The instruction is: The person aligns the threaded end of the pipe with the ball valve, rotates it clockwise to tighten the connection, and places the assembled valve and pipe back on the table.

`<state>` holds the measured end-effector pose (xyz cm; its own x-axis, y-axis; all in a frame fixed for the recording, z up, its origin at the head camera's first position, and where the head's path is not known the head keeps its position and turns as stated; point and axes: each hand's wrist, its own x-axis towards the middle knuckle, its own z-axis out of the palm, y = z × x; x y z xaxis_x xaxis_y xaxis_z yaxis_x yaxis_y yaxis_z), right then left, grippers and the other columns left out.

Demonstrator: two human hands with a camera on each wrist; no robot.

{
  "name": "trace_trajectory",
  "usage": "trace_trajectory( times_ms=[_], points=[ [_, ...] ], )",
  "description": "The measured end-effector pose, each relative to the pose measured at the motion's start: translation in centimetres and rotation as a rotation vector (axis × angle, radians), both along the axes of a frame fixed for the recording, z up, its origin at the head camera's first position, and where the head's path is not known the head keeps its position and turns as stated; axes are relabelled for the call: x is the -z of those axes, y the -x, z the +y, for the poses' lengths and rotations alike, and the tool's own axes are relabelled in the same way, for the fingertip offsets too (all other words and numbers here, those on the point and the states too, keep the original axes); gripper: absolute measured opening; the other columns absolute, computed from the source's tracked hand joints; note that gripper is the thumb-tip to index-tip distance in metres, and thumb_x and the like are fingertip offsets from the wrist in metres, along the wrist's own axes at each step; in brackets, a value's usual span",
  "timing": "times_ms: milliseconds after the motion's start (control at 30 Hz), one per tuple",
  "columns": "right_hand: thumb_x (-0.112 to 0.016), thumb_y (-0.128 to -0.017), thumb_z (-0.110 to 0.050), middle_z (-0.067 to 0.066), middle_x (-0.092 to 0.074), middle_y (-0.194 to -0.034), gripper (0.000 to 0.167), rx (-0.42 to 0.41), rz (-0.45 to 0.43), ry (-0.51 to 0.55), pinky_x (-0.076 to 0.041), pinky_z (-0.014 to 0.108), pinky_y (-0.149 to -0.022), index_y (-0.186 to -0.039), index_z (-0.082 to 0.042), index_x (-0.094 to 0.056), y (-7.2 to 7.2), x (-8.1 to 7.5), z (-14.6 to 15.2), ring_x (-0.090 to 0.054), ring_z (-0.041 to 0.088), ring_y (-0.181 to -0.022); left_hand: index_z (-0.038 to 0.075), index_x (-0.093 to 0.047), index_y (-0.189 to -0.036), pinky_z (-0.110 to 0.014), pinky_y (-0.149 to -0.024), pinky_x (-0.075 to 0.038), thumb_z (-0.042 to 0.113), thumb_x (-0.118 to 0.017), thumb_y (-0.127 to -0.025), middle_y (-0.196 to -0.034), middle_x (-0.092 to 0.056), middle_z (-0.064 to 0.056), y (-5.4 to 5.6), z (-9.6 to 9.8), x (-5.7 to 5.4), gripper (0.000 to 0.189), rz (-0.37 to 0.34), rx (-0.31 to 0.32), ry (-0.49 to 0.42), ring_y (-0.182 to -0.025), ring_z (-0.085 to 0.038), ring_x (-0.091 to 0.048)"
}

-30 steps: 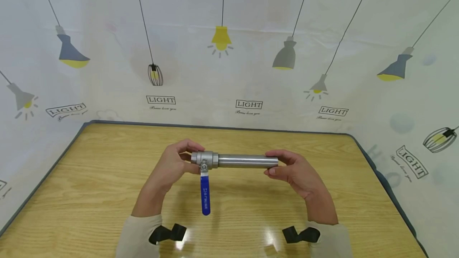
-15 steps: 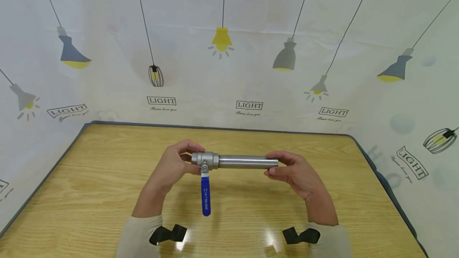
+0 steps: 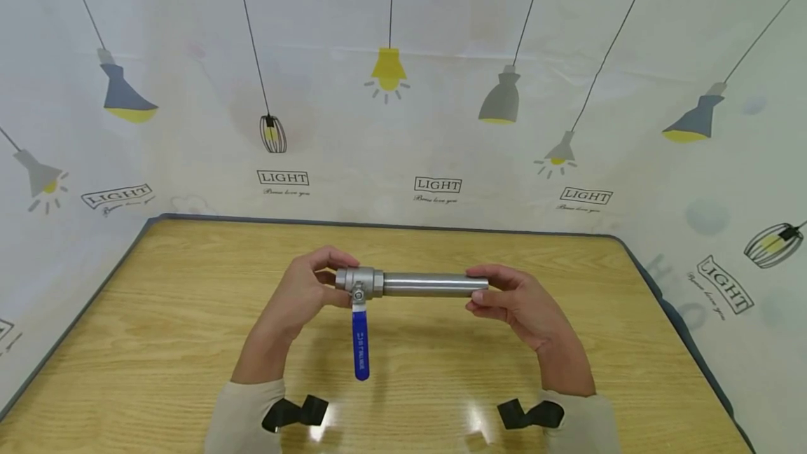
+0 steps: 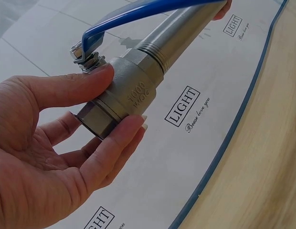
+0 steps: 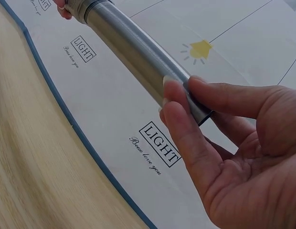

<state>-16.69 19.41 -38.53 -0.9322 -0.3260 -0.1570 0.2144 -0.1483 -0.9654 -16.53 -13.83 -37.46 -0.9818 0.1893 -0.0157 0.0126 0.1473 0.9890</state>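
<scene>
A steel ball valve [image 3: 362, 281] with a blue lever handle [image 3: 361, 345] is held above the table, its lever pointing toward me. My left hand [image 3: 309, 289] grips the valve's body at its left end, thumb on the near side. A straight steel pipe [image 3: 431, 284] runs from the valve's right end, and a little thread shows at the joint in the left wrist view. My right hand [image 3: 520, 303] pinches the pipe's free end between thumb and fingers; in the right wrist view the pipe's rim [image 5: 205, 118] sits among the fingers.
The wooden table [image 3: 189, 314] lies under both hands, with a dark blue edge along its back and sides. A white backdrop [image 3: 340, 125] printed with hanging lamps stands behind and at both sides. Black straps [image 3: 293, 413] sit at both wrists.
My right thumb has shifted up onto the near side of the pipe's end, while its fingers sit slightly lower. The left hand and valve hold almost still.
</scene>
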Motion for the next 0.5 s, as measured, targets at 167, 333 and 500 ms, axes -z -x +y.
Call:
trace_trajectory(
  times_ms=[167,333,500],
  points=[
    [-0.068,-0.087,0.0,0.009,-0.06,-0.107,0.028,-0.007,-0.009,-0.004,-0.057,0.03,-0.076,-0.114,-0.008,-0.068,0.11,0.01,0.01,-0.071,0.018,-0.081,0.004,-0.065,-0.109,-0.039,-0.074,-0.054,-0.013,-0.071,-0.068,-0.112,-0.059,-0.014,-0.01,-0.03,-0.02,0.045,-0.004,0.003,-0.006,-0.094,-0.03,-0.058],
    [-0.067,-0.088,0.0,0.009,-0.062,-0.105,0.029,-0.008,-0.009,-0.006,-0.057,0.029,-0.075,-0.118,-0.005,-0.066,0.11,-0.03,-0.03,-0.071,0.017,-0.08,0.004,-0.065,-0.109,-0.039,-0.074,-0.054,-0.013,-0.071,-0.069,-0.113,-0.059,-0.014,-0.02,-0.04,-0.02,0.045,-0.005,0.003,-0.005,-0.094,-0.03,-0.058],
    [-0.067,-0.089,-0.003,0.008,-0.064,-0.104,0.029,0.007,-0.006,-0.016,-0.057,0.03,-0.074,-0.118,-0.004,-0.065,-0.03,-0.09,-0.04,-0.071,0.017,-0.078,0.004,-0.065,-0.109,-0.039,-0.074,-0.054,-0.013,-0.071,-0.068,-0.113,-0.059,-0.014,-0.02,0.07,0.01,0.044,-0.002,0.004,0.003,-0.094,-0.03,-0.058]
  ],
)
